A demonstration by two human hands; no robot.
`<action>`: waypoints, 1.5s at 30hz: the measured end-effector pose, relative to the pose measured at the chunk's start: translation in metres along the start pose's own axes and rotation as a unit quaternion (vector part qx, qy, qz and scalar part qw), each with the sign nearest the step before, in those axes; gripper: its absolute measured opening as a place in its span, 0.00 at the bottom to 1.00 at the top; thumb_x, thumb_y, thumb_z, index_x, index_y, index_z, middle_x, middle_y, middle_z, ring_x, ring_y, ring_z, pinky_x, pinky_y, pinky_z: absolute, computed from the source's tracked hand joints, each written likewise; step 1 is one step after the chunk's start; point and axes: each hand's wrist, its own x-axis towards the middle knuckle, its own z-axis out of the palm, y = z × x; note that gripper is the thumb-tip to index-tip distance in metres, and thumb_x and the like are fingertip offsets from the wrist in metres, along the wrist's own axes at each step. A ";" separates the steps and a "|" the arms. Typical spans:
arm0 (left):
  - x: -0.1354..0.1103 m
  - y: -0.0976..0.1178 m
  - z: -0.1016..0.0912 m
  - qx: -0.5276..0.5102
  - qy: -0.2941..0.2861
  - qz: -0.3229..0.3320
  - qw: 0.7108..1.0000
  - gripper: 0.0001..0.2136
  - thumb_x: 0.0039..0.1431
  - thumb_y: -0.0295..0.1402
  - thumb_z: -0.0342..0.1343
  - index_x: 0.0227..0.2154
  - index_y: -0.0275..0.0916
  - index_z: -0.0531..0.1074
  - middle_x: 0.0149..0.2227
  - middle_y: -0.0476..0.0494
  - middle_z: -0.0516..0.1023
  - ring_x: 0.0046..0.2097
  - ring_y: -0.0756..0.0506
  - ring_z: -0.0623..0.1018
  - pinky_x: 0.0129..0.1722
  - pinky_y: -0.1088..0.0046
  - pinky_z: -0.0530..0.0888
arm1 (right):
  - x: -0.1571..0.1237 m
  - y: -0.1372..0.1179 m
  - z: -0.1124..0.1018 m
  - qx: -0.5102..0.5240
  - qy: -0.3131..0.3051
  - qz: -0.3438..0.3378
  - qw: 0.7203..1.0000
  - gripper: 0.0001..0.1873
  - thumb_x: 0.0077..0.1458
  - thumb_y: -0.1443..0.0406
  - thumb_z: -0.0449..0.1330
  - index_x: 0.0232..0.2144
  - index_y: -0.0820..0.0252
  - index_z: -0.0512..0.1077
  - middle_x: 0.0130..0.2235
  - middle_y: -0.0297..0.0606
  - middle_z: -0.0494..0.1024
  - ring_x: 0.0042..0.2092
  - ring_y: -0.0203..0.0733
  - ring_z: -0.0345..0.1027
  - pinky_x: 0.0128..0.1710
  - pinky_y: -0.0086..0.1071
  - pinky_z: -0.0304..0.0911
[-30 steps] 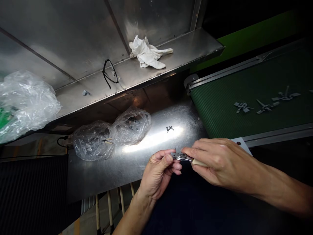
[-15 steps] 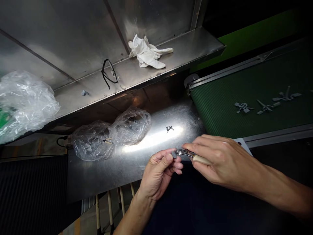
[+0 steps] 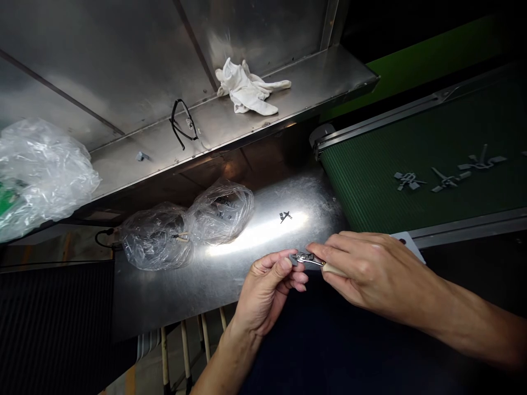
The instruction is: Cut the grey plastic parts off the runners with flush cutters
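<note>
Both hands are low in the view, at the near edge of the steel table (image 3: 197,291).

Left hand (image 3: 267,291): our thumb and forefinger are pressed together on a small grey part (image 3: 293,259), and the other fingers are curled under. The part is held in the air just over the table's front edge, not resting on it.

Right hand (image 3: 370,271): our fingers are wrapped shut around the pale handle of the nippers (image 3: 312,259). The metal head points left and meets the small grey part. We cannot tell whether the blades are closed on it.

On the table:
- One loose grey piece (image 3: 285,216) lies in the bright patch, beyond the hands.
- Two clear plastic bags sit side by side and touching, the left bag (image 3: 154,236) and the right bag (image 3: 222,211). Small dark bits show through the film of each.

Metal shelf (image 3: 313,74) above the table:
- A crumpled white glove (image 3: 249,90).
- Black-framed safety glasses (image 3: 183,123) to its left.
- A tiny grey piece (image 3: 142,156) further left.
- A big bundle of clear plastic (image 3: 41,170) at the far left end.

To the right, a green conveyor belt (image 3: 370,181) butts up against the table. Three grey moulded sprues (image 3: 448,180) lie in a row on it, well apart from our hands.
</note>
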 end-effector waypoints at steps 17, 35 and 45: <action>0.000 0.000 0.000 -0.042 0.022 -0.034 0.998 0.11 0.55 0.36 0.67 0.32 0.34 0.74 0.25 0.50 0.78 0.22 0.51 0.79 0.17 0.80 0.75 | -0.007 0.003 0.010 0.124 0.044 0.103 0.986 0.13 0.60 0.70 0.56 0.46 0.61 0.75 0.37 0.37 0.79 0.37 0.41 0.74 0.36 0.33 0.67; -0.002 0.002 0.003 -0.057 0.006 -0.061 0.996 0.11 0.66 0.31 0.55 0.30 0.30 0.75 0.28 0.43 0.83 0.23 0.50 0.81 0.17 0.79 0.77 | -0.007 -0.004 0.015 0.103 0.034 0.064 0.992 0.15 0.59 0.72 0.57 0.48 0.64 0.74 0.39 0.39 0.78 0.40 0.44 0.71 0.41 0.37 0.66; -0.004 -0.001 0.005 -0.008 -0.014 -0.020 1.000 0.07 0.65 0.32 0.57 0.33 0.34 0.73 0.33 0.43 0.83 0.26 0.50 0.82 0.19 0.80 0.77 | -0.004 -0.006 0.008 -0.046 0.024 0.022 0.998 0.13 0.58 0.70 0.57 0.45 0.62 0.75 0.33 0.36 0.74 0.34 0.44 0.64 0.35 0.39 0.56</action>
